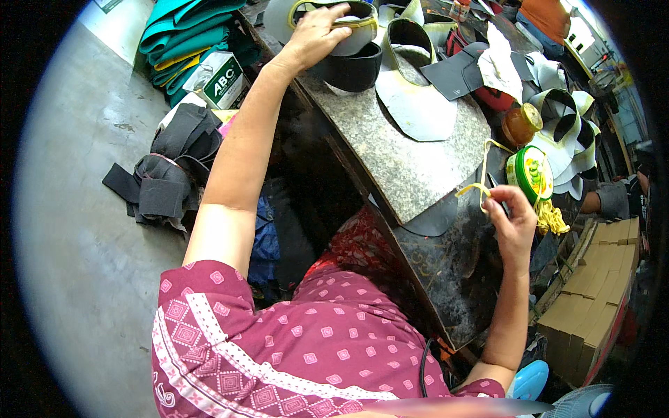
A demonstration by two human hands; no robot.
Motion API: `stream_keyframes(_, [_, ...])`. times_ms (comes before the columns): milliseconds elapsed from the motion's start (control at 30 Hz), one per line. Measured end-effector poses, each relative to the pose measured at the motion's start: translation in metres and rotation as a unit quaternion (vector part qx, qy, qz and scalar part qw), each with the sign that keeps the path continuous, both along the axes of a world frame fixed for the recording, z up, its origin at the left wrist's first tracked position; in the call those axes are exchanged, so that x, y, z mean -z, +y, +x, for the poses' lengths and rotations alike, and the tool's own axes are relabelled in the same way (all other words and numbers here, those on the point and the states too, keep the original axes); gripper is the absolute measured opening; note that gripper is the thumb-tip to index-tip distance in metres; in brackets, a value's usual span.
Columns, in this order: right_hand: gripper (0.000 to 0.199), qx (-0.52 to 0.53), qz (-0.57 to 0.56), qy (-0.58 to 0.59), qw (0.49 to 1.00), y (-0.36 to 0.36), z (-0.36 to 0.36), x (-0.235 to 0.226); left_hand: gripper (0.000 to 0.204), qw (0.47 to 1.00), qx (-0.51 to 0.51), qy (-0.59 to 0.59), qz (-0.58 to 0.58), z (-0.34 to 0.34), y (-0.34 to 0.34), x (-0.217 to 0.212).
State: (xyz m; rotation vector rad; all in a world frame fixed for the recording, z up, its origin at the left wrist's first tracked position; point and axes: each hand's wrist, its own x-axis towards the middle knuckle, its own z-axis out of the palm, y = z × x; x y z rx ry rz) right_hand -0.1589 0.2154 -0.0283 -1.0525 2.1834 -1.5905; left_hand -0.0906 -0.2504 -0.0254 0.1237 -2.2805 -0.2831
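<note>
Just ahead of the right hand (514, 221), which pinched it, a yellow strip (484, 167) stretched lengthwise forward; farther ahead and leftward, the left hand (315, 36), partly open, rested on a curved grey piece (355, 43).

Green cloth (188, 36) is lying in a pile.
A white and green box (203, 74) is sitting beside it, and brown cardboard (592, 289) is resting on the right.

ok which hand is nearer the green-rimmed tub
Right. The right hand is just below the green-rimmed tub in the picture; the left hand is far to its upper left, on a curved grey piece.
</note>
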Motion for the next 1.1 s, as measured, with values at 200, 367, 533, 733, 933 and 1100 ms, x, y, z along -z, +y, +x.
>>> stream_keyframes(200, [0.015,-0.125,0.024,0.128,0.984,-0.062,-0.035,-0.039,0.064,0.994,-0.073,0.060,0.055,0.003,0.026,-0.001])
stream_keyframes(367, [0.018,-0.198,0.025,0.035,0.979,-0.161,-0.054,-0.013,0.066,0.972,-0.211,0.093,0.043,-0.004,0.056,0.006])
stream_keyframes(533, [0.019,-0.210,0.094,0.002,0.973,-0.196,-0.052,0.002,0.046,0.978,-0.137,0.143,0.065,-0.013,0.060,0.006])
stream_keyframes(733, [0.016,-0.221,0.173,0.199,0.939,-0.124,-0.040,-0.022,0.049,0.988,0.004,0.131,0.086,-0.025,0.059,0.008])
stream_keyframes(933, [0.017,-0.228,0.249,0.182,0.924,-0.039,-0.015,-0.045,0.054,0.977,-0.143,0.150,-0.047,-0.021,0.062,0.018])
stream_keyframes(1100, [0.019,-0.196,0.195,0.188,0.942,-0.026,-0.005,-0.035,0.056,0.972,-0.099,0.208,-0.038,-0.006,0.076,0.019])
